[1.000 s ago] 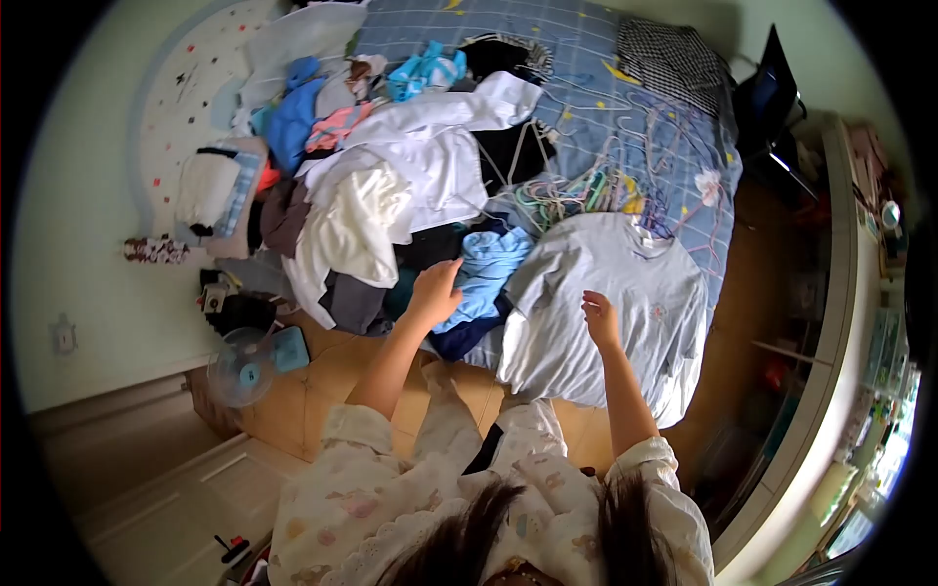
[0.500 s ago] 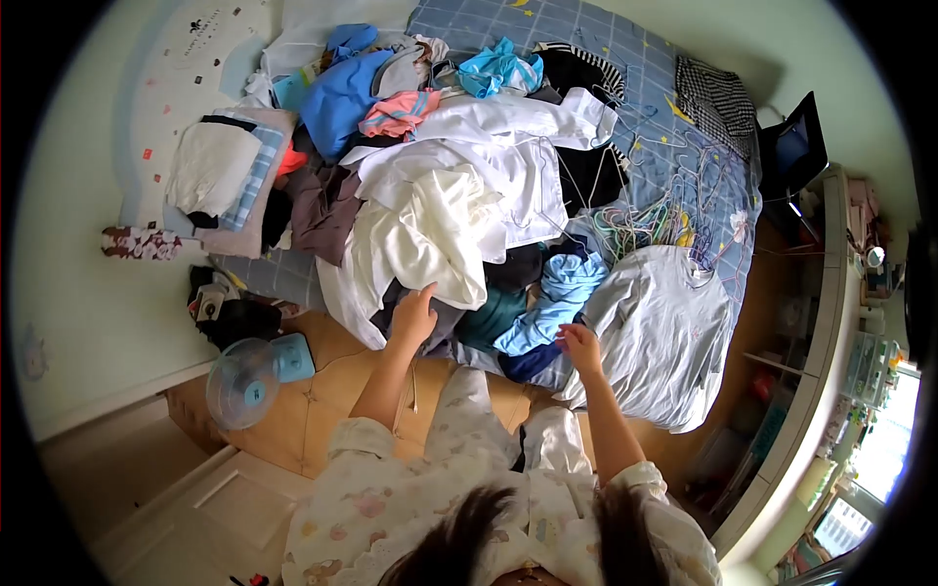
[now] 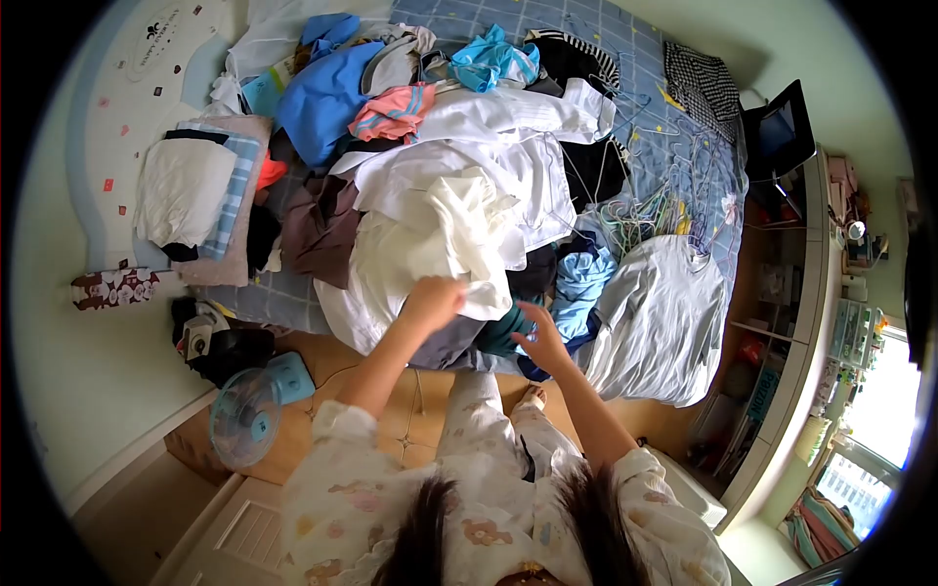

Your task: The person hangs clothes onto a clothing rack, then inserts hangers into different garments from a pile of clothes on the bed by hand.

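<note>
A cream-white garment (image 3: pixel 430 239) lies crumpled on top of the clothes pile on the bed. My left hand (image 3: pixel 435 301) is closed on its near edge, and the cloth bunches beside my fingers. My right hand (image 3: pixel 542 335) is just right of that edge, with its fingers apart and nothing in them. Below and behind its fingertips is a dark green cloth (image 3: pixel 500 332). A light blue garment (image 3: pixel 583 283) lies crumpled to the right, next to a grey long-sleeved shirt (image 3: pixel 660 317) spread at the bed's edge.
Tangled wire hangers (image 3: pixel 664 210) lie at the bed's right side. Folded clothes (image 3: pixel 191 190) are stacked at the left. A blue garment (image 3: pixel 327 107) and a brown one (image 3: pixel 320 230) lie on the pile. A fan (image 3: pixel 244 415) stands on the floor at left; shelves (image 3: pixel 782 322) line the right.
My left hand has moved right and taken hold of the cream-white garment's edge. My right hand has moved left, away from the light blue garment, and its fingers have spread.
</note>
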{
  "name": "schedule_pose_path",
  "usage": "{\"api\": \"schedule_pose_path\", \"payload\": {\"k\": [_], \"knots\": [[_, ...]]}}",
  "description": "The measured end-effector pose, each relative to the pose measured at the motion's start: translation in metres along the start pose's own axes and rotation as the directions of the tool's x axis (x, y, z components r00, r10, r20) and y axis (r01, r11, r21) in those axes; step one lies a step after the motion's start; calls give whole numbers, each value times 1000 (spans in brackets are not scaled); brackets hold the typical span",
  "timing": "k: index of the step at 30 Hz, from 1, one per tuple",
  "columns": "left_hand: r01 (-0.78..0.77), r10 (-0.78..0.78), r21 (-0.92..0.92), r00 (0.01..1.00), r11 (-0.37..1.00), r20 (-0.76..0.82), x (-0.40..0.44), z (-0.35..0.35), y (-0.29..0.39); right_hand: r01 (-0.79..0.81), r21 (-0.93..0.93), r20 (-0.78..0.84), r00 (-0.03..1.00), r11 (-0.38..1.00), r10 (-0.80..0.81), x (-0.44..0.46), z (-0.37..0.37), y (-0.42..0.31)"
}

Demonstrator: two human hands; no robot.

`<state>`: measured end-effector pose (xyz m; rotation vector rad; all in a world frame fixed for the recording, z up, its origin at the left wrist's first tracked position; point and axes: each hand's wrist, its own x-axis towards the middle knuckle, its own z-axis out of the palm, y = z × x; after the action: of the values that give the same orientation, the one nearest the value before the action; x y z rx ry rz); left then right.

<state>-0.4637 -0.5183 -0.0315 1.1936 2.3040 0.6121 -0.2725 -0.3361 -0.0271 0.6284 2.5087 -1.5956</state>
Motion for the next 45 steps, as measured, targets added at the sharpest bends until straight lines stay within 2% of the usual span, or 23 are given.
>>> {"api": "schedule_pose_path", "payload": {"k": [1, 3, 6, 9, 10, 13, 14, 15, 16, 19, 22, 23, 24, 25, 26, 29, 31, 33, 36, 39, 41, 43, 45], "knots": [[-94, 93, -63, 995, 994, -17, -14, -10, 23, 252, -187, -57, 962, 950, -266, 6, 8, -12], [-280, 268, -61, 950, 958, -158, -41, -29, 66, 338, -83, -34, 939, 937, -342, 11, 13, -59], [-499, 453, -43, 818, 866, -354, -65, -69, 110, 464, -69, 213, 872, 883, -442, 8, 16, -58], [-574, 498, -238, 809, 783, -313, -80, -83, 108, 397, -92, 310, 883, 913, -353, -5, -2, -50], [-566, 470, -281, 813, 775, -343, -82, -91, 107, 351, -190, 314, 906, 917, -282, -12, -13, -44], [-233, 208, -224, 970, 946, -130, -94, -125, 101, 311, -323, 288, 932, 894, -221, -21, -68, -10], [-252, 210, -214, 957, 944, -198, -92, -138, 104, 371, -366, 227, 925, 853, -304, -23, -93, -4], [-270, 212, -202, 940, 941, -266, -88, -152, 109, 333, -479, 179, 943, 812, -281, -23, -117, 12], [-151, 111, -168, 968, 974, -225, -88, -164, 115, 344, -545, 162, 938, 764, -307, -24, -149, -2], [-117, 135, 137, 983, 984, -128, -74, -203, 140, 343, -738, 198, 934, 582, -299, -4, -226, 4], [-102, 150, 440, 986, 892, -75, -51, -228, 130, 190, -922, 167, 981, 336, -97, 15, -286, -35], [-31, 95, 456, 988, 889, -119, -42, -244, 138, 143, -933, 105, 986, 331, -128, 19, -303, -52], [-13, 103, 491, 982, 871, -158, -33, -255, 130, 174, -912, 68, 957, 370, -283, 27, -319, -54], [50, 71, 563, 979, 825, -192, -26, -269, 138, 130, -917, 28, 964, 377, -264, 30, -331, -77], [-12, 194, 609, 952, 793, -234, -17, -280, 135, 95, -923, -35, 944, 374, -327, 34, -341, -92], [75, 263, 723, 902, 687, -343, -2, -311, 150, 49, -953, -166, 741, 298, -651, 45, -365, -114], [230, 217, 724, 857, 651, -467, -1, -324, 158, -37, -946, -273, 625, 321, -731, 39, -370, -147], [274, 290, 731, 788, 625, -543, -11, -333, 172, -20, -946, -292, 485, 323, -824, 31, -378, -161], [389, 394, 760, 680, 521, -618, -30, -333, 198, -50, -951, -301, 356, 304, -885, 18, -383, -162], [406, 335, 743, 705, 533, -625, -63, -324, 199, -156, -961, -256, 196, 228, -947, 1, -387, -142], [363, 377, 762, 705, 536, -601, -90, -304, 189, -92, -964, -265, 203, 251, -943, -14, -379, -121], [322, 387, 804, 747, 500, -540, -108, -275, 185, -58, -979, -202, 378, 195, -904, -36, -366, -82], [188, 386, 786, 789, 589, -478, -119, -232, 164, -100, -974, -225, 538, 204, -812, -51, -328, -47]]}}
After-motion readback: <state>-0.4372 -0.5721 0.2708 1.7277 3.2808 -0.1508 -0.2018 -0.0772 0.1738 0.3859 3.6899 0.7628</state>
